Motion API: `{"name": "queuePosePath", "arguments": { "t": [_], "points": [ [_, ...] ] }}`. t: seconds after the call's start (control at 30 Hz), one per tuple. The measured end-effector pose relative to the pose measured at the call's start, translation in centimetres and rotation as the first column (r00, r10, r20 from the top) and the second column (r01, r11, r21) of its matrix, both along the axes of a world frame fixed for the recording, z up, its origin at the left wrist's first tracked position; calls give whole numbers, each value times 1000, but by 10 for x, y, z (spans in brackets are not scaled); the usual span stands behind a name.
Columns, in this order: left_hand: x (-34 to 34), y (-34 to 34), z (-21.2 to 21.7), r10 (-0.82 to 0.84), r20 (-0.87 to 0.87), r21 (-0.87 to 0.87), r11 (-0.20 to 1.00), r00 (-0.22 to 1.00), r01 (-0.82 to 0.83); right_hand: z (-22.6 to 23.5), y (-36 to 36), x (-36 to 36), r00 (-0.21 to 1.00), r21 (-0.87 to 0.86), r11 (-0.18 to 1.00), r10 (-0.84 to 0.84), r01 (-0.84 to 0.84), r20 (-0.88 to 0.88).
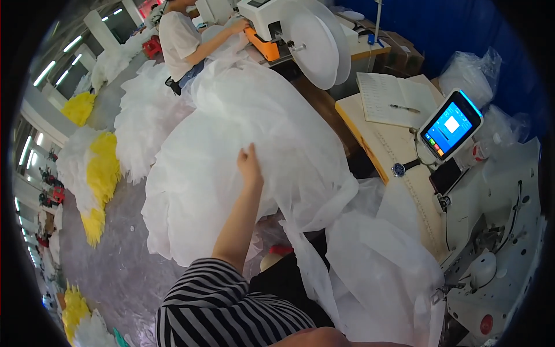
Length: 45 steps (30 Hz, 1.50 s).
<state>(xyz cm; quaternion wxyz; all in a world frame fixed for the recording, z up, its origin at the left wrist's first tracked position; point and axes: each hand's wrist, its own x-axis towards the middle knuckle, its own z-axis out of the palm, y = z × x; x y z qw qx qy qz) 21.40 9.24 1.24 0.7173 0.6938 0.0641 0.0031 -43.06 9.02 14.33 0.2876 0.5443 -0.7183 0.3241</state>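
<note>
My left hand [250,166] is over a big, puffy mound of sheer white fabric [196,144], near the middle of the view. Two of its fingertips show a small gap between them, and nothing can be seen held in them. Whether the fingers touch the fabric is hard to tell. A looser length of the white fabric [376,254] runs across my lap and up toward the sewing machine [497,231] on the right. My right hand is out of view.
The worktable [370,130] carries an open notebook [399,98] with a pen, a lit control screen [452,124], a wristwatch [399,169] and a phone [446,175]. Ahead, a co-worker [179,37] works at another machine [263,29]. White and yellow fabric heaps [104,168] lie on the floor.
</note>
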Motion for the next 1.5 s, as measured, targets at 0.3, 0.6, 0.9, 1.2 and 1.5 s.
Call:
{"name": "queuePosePath", "arguments": {
  "t": [0.3,0.6,0.9,1.2,1.5],
  "points": [
    [-201,-6,112,-384,530,145,920,756,365,-145,110,-14,939,884,425,341,-195,43],
    [-391,17,141,-867,482,458,129,-124,880,29,171,-86,620,481,615,16,-625,785],
    [-370,53,48,-762,196,637,-379,-617,671,-53,-118,232,293,310,96,667,-946,685],
    [-139,-73,75,-904,-127,796,-338,-408,502,-76,-126,291,44,217,-176,671,-960,740],
    [-185,-72,183,-917,52,780,-210,-395,589,-8,-107,249,-14,70,-78,763,-995,646]
  ]
}}
